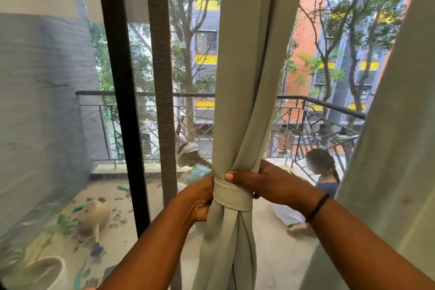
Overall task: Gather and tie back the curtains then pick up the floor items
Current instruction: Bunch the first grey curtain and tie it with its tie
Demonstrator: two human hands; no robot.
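Note:
A pale grey-green curtain (247,77) hangs in the middle of the view, gathered into a bundle. A matching fabric tie-back band (231,193) is wrapped around the bundle at waist height. My left hand (200,198) grips the left side of the band and bundle, fingers curled behind the cloth. My right hand (266,181) grips the right side, thumb pressed on the band's top edge; a dark band sits on its wrist. A second curtain panel (388,148) hangs loose at the right edge.
Behind the curtain is a mesh screen door with a dark frame (122,101). The balcony floor holds scattered leaves, a pale pot (96,214) and a white planter (47,268). A person (322,172) sits on the balcony at the right, near the metal railing (329,110).

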